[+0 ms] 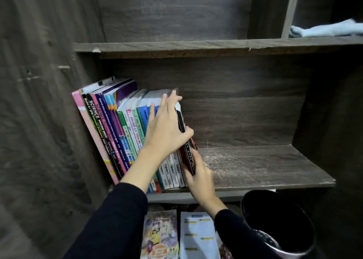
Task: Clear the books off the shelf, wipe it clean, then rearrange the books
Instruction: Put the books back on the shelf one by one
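A row of colourful books (pixel 117 129) leans against the left wall of the dark wooden shelf (pixel 265 166). At the row's right end stands a dark red and black book (pixel 189 156). My left hand (pixel 167 129) lies over the upper part of the row, fingers spread on the book tops and thumb hooked round the dark book's edge. My right hand (pixel 198 178) grips the lower end of that dark book at the shelf's front. The shelf board to the right of the row is bare and scuffed.
A light blue cloth (pixel 326 30) lies on the upper shelf at the right. A black bin (pixel 279 223) stands below at the right. Two books (pixel 178 237) lie flat under the shelf. The cabinet's side wall is close on the left.
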`<state>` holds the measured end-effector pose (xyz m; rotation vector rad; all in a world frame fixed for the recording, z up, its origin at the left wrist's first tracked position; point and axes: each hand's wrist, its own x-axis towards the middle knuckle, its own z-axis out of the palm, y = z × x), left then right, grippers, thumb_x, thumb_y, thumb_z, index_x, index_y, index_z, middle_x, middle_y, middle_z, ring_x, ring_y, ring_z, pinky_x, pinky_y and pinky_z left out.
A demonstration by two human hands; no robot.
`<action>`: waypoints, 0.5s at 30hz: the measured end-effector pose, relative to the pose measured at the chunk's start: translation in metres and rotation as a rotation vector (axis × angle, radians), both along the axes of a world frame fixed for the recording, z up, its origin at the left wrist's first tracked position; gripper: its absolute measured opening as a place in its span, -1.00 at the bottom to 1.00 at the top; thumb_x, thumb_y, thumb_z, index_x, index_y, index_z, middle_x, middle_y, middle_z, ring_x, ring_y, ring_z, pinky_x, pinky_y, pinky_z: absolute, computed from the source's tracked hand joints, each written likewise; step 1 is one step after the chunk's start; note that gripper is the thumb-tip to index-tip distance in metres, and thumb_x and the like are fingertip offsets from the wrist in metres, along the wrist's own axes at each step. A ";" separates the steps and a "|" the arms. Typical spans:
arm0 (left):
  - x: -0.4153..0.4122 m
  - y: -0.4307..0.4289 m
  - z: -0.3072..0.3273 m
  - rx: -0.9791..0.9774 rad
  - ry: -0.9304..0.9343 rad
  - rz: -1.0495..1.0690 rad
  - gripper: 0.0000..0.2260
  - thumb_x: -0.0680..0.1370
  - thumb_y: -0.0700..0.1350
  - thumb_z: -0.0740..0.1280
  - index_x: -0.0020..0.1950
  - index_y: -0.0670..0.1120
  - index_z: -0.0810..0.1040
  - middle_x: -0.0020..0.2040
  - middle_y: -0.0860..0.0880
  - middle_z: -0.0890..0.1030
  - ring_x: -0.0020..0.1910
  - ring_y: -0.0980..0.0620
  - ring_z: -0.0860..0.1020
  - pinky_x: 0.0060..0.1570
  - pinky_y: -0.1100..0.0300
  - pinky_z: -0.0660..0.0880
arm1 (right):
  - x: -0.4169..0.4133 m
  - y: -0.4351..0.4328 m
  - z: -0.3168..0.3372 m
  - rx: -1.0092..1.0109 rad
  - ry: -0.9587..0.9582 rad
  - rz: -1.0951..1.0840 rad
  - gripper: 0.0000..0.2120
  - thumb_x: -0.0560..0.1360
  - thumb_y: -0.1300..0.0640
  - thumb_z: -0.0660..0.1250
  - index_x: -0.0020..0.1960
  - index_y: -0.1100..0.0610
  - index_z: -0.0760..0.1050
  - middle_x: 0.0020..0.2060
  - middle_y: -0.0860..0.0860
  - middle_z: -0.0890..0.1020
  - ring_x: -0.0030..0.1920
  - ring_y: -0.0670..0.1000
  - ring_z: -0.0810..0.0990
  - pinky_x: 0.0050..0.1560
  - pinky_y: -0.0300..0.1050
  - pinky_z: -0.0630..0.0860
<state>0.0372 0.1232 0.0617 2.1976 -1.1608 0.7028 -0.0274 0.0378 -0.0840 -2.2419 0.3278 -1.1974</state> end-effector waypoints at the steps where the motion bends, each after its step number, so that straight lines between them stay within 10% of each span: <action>1: 0.003 -0.001 -0.004 0.022 -0.042 0.033 -0.32 0.44 0.05 0.34 0.49 -0.03 0.13 0.55 0.01 0.10 0.54 0.04 -0.04 0.42 0.09 -0.28 | 0.000 0.000 0.000 0.055 0.047 0.009 -0.49 0.50 0.23 0.37 0.42 0.12 0.33 -0.05 0.14 0.69 -0.14 0.15 0.67 -0.16 -0.20 0.42; 8: 0.010 -0.005 -0.008 0.063 -0.199 0.082 -0.27 0.32 0.29 0.41 0.37 -0.05 0.34 0.38 0.00 0.37 0.42 0.01 0.26 0.47 0.01 -0.04 | -0.011 -0.016 -0.002 0.246 0.315 0.191 -0.30 0.46 -0.07 0.41 0.49 -0.16 0.13 0.11 -0.07 0.59 0.09 -0.07 0.57 0.09 -0.23 0.42; 15: 0.013 0.015 0.011 0.207 -0.049 -0.036 0.03 0.21 0.34 0.47 0.54 0.00 0.12 0.53 0.04 0.16 0.51 0.04 0.11 0.47 0.09 -0.07 | -0.023 -0.043 -0.018 0.471 0.598 0.338 -0.09 0.26 0.21 0.58 0.36 -0.39 0.20 0.47 0.01 0.27 0.48 0.04 0.23 0.48 0.07 0.17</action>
